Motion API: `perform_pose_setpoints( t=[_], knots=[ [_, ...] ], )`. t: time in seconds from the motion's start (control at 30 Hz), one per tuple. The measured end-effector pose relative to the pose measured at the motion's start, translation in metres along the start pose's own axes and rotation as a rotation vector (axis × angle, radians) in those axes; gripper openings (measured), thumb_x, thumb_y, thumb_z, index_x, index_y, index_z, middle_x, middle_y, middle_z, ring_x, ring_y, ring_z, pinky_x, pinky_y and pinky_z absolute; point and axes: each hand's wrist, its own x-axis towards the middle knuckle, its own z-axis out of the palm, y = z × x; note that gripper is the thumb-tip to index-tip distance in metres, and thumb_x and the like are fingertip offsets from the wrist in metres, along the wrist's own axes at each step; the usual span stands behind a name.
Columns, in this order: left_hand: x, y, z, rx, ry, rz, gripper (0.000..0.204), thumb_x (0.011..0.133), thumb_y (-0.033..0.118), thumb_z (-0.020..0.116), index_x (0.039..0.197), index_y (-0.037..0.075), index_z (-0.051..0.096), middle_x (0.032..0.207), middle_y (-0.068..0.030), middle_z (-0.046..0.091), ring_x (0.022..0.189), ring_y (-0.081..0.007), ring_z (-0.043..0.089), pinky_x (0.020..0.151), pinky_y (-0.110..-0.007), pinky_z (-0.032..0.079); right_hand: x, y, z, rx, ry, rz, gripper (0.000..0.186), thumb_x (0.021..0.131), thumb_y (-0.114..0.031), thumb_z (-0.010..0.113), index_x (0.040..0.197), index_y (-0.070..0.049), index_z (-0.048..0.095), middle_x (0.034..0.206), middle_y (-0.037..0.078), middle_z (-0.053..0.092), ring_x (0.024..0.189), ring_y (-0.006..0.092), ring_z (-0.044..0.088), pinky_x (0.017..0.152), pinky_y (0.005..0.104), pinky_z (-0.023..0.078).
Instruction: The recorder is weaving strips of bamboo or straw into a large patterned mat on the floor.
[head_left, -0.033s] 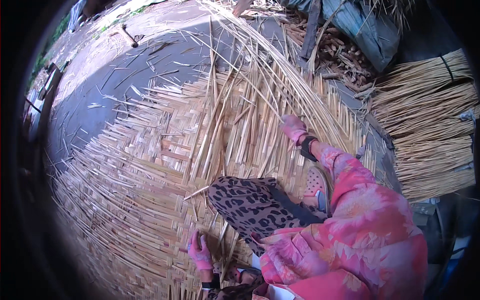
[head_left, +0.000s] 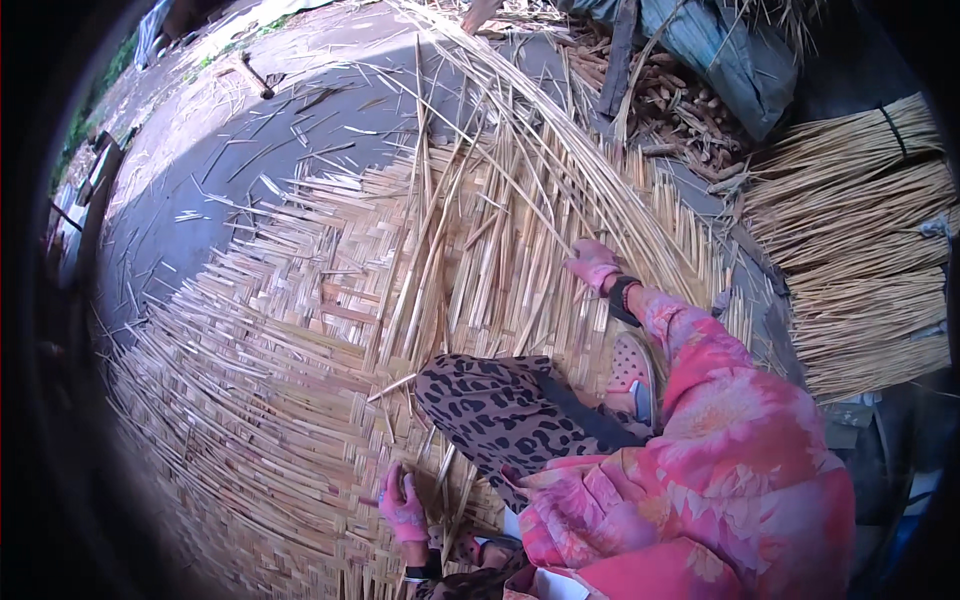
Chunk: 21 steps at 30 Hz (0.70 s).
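Note:
My right hand [head_left: 593,265], in a pink glove, is closed around the lower end of a thin pale strip [head_left: 530,203] among long loose strips above the woven mat [head_left: 340,255]. My left hand [head_left: 404,508], also pink-gloved, rests lower down on the mat, fingers bent and apart, beside my patterned-clad knee [head_left: 480,410]. Loose strips [head_left: 440,220] lie across the upper middle of the weave, and unwoven ends fringe its edges. My shoe [head_left: 630,370] stands on the mat below my right forearm.
Bundled thin stalks [head_left: 850,250] lie at the right. Dried cobs or sticks [head_left: 675,110] are heaped at top right beside a bluish tarp [head_left: 735,65]. Grey ground [head_left: 230,160] with scattered scraps borders the mat, with a wooden piece [head_left: 250,75] at upper left.
My right hand has shifted a little downward and to the right. My left hand has barely moved.

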Motion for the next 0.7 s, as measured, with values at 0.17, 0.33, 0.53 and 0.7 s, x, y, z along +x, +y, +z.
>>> perform_pose_setpoints(
  t=[0.17, 0.33, 0.53, 0.7],
  knots=[
    [-0.010, -0.004, -0.001, -0.139, 0.004, 0.069, 0.025, 0.084, 0.010, 0.057, 0.109, 0.007, 0.059, 0.099, -0.0139, 0.062, 0.090, -0.0283, 0.059, 0.080, -0.036, 0.046, -0.013, 0.045, 0.011, 0.017, -0.047, -0.005, 0.037, 0.073, -0.037, 0.063, 0.096, -0.008, 0.064, 0.092, 0.014, 0.065, 0.088, 0.0296, 0.062, 0.075, 0.0358, 0.047],
    [-0.013, 0.027, -0.016, -0.292, -0.004, 0.004, 0.023, 0.084, 0.010, 0.057, 0.106, 0.006, 0.061, 0.096, -0.0134, 0.063, 0.086, -0.0247, 0.061, 0.074, -0.032, 0.048, -0.013, 0.069, 0.014, 0.512, 0.330, 0.406, 0.036, 0.071, -0.031, 0.065, 0.097, -0.006, 0.062, 0.093, 0.017, 0.063, 0.089, 0.0324, 0.061, 0.077, 0.0373, 0.047],
    [-0.031, 0.015, -0.010, -0.208, -0.003, -0.016, 0.021, 0.084, 0.011, 0.058, 0.104, 0.006, 0.063, 0.092, -0.0095, 0.064, 0.082, -0.0187, 0.062, 0.072, -0.028, 0.048, -0.010, 0.070, -0.010, 0.142, 0.169, 0.329, 0.025, 0.071, -0.022, 0.065, 0.090, -0.006, 0.064, 0.090, 0.019, 0.063, 0.088, 0.0352, 0.061, 0.076, 0.0412, 0.049],
    [-0.033, 0.036, -0.009, -0.323, -0.035, -0.048, 0.020, 0.084, 0.009, 0.058, 0.103, 0.005, 0.064, 0.092, -0.0090, 0.065, 0.080, -0.0157, 0.061, 0.071, -0.026, 0.048, 0.010, 0.106, 0.004, -0.159, 0.000, 0.091, 0.026, 0.074, -0.027, 0.062, 0.087, -0.006, 0.065, 0.085, 0.018, 0.063, 0.082, 0.0327, 0.062, 0.071, 0.0388, 0.048]
  ],
)
